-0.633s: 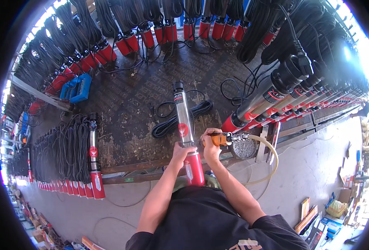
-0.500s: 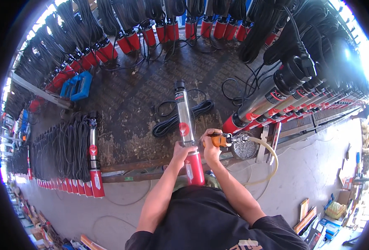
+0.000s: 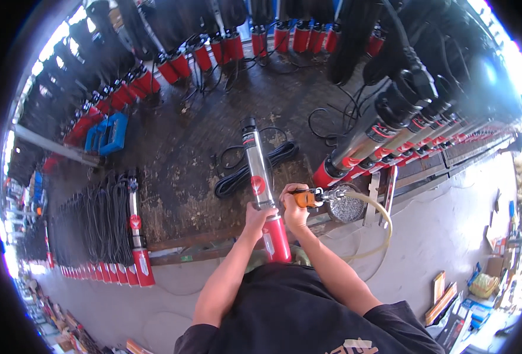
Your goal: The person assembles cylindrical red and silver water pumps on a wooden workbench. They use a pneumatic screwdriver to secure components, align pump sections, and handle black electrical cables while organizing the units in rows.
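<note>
Both forearms reached forward, elbows bent; the left hand's grip [image 3: 257,219] wrapped a long silver metal cylinder with a red lower sleeve [image 3: 261,193] near the sleeve's top, while the right hand's grip [image 3: 295,207] held an orange air tool [image 3: 308,199] beside it. The cylinder jutted past the worn, dark brown counter's [image 3: 172,147] near edge, partly covering a coiled black cable [image 3: 230,184]. Its round red emblem [image 3: 257,184] showed clearly; the upper band's [image 3: 248,140] lettering was blurred.
</note>
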### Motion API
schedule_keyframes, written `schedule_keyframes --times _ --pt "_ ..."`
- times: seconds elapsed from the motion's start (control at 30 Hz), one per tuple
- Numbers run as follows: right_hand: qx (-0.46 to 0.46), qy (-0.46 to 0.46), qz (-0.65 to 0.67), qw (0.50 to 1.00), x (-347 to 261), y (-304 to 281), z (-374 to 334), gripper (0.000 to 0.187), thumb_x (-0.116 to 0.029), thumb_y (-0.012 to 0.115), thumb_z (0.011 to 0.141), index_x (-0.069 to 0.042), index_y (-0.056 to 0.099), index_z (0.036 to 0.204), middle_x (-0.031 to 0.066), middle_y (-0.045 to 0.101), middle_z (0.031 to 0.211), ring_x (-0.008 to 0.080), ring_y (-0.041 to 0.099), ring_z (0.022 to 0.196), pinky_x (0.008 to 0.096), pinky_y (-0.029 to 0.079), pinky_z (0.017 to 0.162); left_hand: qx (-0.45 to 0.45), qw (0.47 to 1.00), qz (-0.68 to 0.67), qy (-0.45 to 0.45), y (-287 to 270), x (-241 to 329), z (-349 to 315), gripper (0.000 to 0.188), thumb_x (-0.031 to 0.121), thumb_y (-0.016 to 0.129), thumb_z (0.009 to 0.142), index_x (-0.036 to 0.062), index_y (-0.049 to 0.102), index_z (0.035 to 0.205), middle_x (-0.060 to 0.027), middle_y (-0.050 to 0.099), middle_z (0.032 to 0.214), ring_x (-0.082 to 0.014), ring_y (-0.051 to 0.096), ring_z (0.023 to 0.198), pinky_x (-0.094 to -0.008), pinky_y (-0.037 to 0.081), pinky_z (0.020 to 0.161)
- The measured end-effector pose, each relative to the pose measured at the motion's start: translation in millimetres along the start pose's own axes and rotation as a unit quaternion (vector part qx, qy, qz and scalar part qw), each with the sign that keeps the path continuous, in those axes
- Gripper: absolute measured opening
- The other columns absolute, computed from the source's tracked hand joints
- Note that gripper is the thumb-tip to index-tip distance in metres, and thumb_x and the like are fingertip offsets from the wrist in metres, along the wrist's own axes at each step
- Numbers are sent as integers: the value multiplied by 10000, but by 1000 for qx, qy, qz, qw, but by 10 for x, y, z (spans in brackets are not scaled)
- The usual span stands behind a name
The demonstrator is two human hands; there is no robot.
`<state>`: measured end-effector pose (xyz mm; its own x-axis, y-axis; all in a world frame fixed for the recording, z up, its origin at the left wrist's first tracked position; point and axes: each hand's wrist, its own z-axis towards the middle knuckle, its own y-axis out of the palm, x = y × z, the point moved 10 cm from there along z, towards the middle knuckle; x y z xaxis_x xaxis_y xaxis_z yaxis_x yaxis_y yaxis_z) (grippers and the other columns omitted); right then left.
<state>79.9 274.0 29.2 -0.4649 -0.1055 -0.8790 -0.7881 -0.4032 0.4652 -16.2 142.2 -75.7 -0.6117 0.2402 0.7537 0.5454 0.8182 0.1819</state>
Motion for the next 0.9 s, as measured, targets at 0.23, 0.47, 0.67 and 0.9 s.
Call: schedule_keyframes --times 0.23,0.47,0.67,0.9 --pt "40 -64 -150 986 -822 -205 -33 143 72 567 823 -34 576 919 49 564 852 121 577 774 277 468 654 43 995 85 26 4 175 -103 588 96 842 696 -12 454 1124 -158 617 1003 -232 682 767 -368 569 582" --pt "139 -198 -240 940 -1918 -1271 -552 126 31 620 792 -38 597 894 71 610 856 147 590 767 286 502 725 -184 683 481 517 2390 635 -931 257 108 699 764 61 643 1010 -141 658 961 -344 620 949 -494 463 898" --pt "216 -227 -192 930 -2033 -1781 -973 151 64 595 804 -9 524 916 117 568 918 183 603 753 322 533 709 -312 512 718 352 3382 -467 -343 148 115 662 814 57 734 930 -208 728 961 -361 716 947 -460 584 811" --pt "238 -201 -181 933 -2133 -1850 -963 191 77 530 847 -34 461 986 94 509 941 168 554 726 331 506 712 -258 796 455 304 2991 -252 148 112 76 656 789 -5 719 745 -196 715 739 -316 723 697 -398 573 640"
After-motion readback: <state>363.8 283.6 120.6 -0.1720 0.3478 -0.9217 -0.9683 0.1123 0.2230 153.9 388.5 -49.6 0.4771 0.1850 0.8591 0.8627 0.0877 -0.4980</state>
